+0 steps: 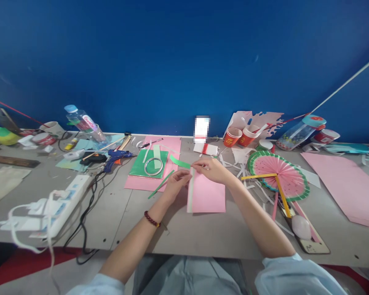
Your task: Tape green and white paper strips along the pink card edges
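A pink sheet of paper [208, 194] lies on the table in front of me, with a pale strip [191, 196] running along its left edge. My right hand [213, 170] is over the sheet's top left corner, its fingers pinched on a green paper strip [178, 162] that sticks out to the left. Fingertips of my left hand [176, 183] are closed at the sheet's upper left edge; what exactly lies between them is partly hidden. Left of that hand, a narrow green strip [160, 185] lies slanted.
A green packet [135, 166] with a tape ring [153, 166] lies on pink paper at left. Farther left are a blue glue gun [118, 157], a power strip [70, 200] and cables. To the right lie a watermelon paper fan [290, 172] and red paper cups [233, 136].
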`<state>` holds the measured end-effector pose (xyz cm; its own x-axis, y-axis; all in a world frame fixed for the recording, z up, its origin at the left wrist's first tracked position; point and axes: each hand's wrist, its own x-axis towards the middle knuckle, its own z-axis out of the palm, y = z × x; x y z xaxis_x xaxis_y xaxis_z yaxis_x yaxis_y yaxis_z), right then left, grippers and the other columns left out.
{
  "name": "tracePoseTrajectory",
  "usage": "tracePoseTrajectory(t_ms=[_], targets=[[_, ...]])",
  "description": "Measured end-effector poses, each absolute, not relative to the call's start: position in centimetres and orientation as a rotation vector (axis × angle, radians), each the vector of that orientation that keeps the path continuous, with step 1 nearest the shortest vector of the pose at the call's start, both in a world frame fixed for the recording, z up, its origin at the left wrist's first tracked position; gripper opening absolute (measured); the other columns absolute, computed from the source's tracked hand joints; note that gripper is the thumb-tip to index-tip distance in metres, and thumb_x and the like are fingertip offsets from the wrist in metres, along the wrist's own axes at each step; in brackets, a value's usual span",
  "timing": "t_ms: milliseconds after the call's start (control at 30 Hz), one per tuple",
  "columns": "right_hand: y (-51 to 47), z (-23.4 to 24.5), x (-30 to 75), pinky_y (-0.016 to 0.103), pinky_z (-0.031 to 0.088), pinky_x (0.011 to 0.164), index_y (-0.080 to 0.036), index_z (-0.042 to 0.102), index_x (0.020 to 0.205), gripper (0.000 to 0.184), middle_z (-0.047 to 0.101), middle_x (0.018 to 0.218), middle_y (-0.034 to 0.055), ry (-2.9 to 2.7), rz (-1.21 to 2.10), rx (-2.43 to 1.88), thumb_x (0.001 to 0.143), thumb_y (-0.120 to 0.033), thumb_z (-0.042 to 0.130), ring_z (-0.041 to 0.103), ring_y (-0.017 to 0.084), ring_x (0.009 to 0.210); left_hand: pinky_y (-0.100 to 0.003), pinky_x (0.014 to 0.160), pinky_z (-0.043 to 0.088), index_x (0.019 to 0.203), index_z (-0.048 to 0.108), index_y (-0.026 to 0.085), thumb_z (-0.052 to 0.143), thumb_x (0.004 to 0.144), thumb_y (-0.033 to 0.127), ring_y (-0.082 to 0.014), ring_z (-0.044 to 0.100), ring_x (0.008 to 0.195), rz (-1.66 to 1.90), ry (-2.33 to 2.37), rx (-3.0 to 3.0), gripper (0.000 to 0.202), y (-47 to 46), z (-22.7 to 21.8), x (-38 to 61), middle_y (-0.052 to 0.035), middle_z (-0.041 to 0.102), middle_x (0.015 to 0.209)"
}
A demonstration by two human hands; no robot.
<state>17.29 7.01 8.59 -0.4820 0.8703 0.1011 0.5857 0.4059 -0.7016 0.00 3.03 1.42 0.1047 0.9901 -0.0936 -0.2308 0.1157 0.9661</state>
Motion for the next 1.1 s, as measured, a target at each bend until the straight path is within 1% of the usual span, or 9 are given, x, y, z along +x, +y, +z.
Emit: tracePoseTrajectory(t_ms=[67,167,267,367,433,567,700,900,1100], targets=[[6.6,8.9,17.3,0.033,0.046,0.084,-0.021,0.069,0.101,0.023,0.07,0.104,0.005,-2.169,0.732,-1.211,0.085,-0.028,0.052,0.062,0.019,0.094,-0.025,0.053,0.043,0.079,0.066,0.018,0.078,0.062,0.04,-0.0107,0.054,0.059,1.181,1.034,0.938,0.029,3.0,1.5,0.1,0.0009,0.063,0.075],[6.1,9.1,17.3,0.036,0.045,0.09,-0.02,0.066,0.103,0.022,0.068,0.104,0.0068,-2.154,0.595,-1.187,0.086,-0.024,0.054,0.06,0.02,0.098,-0.026,0.054,0.047,0.081,0.065,0.018,0.078,0.061,0.042,-0.012,0.057,0.06,1.187,1.042,0.905,0.034,3.0,1.7,0.1,0.0004,0.063,0.075],[5.7,9.2,17.0,0.037,0.044,0.09,-0.019,0.065,0.098,0.017,0.068,0.1,0.0068,-2.196,0.497,-1.142,0.085,-0.021,0.055,0.06,0.021,0.097,-0.027,0.059,0.05,0.081,0.062,0.018,0.078,0.062,0.041,-0.0122,0.057,0.062,1.21,1.005,0.858,0.033,2.9,1.6,0.1,0.0019,0.06,0.07],[5.2,9.3,16.6,0.037,0.045,0.088,-0.018,0.065,0.096,0.015,0.067,0.1,0.007,-2.276,0.469,-1.081,0.083,-0.021,0.059,0.059,0.022,0.098,-0.028,0.068,0.053,0.081,0.06,0.018,0.079,0.063,0.037,-0.0126,0.06,0.069,1.248,0.907,0.776,0.032,3.0,1.4,0.1,0.0022,0.06,0.072],[4.9,9.2,16.2,0.037,0.045,0.088,-0.019,0.064,0.098,0.016,0.066,0.103,0.0077,-2.319,0.456,-1.029,0.084,-0.022,0.058,0.058,0.023,0.1,-0.028,0.07,0.053,0.081,0.06,0.017,0.08,0.063,0.036,-0.0123,0.061,0.07,1.27,0.835,0.725,0.033,3.1,1.3,0.2,0.0022,0.061,0.073],[4.9,8.4,15.4,0.037,0.046,0.088,-0.019,0.064,0.104,0.019,0.065,0.11,0.0095,-2.348,0.407,-0.971,0.088,-0.022,0.053,0.058,0.023,0.104,-0.025,0.069,0.051,0.079,0.06,0.017,0.081,0.062,0.033,-0.0105,0.061,0.066,1.291,0.759,0.671,0.031,3.0,1.5,0.2,0.0036,0.061,0.068],[5.2,7.5,15.2,0.035,0.047,0.087,-0.018,0.065,0.101,0.018,0.067,0.107,0.0096,-2.361,0.41,-0.967,0.089,-0.018,0.052,0.059,0.022,0.101,-0.026,0.068,0.052,0.073,0.059,0.017,0.08,0.062,0.031,-0.0115,0.063,0.066,1.289,0.774,0.695,0.027,2.9,1.6,0.2,0.0035,0.063,0.065],[5.7,7.2,15.6,0.032,0.047,0.084,-0.018,0.067,0.099,0.018,0.068,0.102,0.0085,-2.345,0.463,-0.926,0.089,-0.016,0.051,0.061,0.02,0.097,-0.029,0.066,0.053,0.072,0.064,0.016,0.077,0.062,0.037,-0.0184,0.067,0.07,1.303,0.947,0.787,0.027,2.9,1.8,0.1,-0.0027,0.068,0.068],[5.5,7.4,15.6,0.031,0.047,0.081,-0.018,0.068,0.096,0.018,0.069,0.099,0.0077,-2.355,0.518,-1.003,0.086,-0.015,0.054,0.062,0.019,0.093,-0.03,0.064,0.054,0.072,0.068,0.016,0.073,0.065,0.042,-0.0199,0.068,0.071,1.317,1.044,0.902,0.028,2.8,1.7,0.1,-0.005,0.07,0.07]])
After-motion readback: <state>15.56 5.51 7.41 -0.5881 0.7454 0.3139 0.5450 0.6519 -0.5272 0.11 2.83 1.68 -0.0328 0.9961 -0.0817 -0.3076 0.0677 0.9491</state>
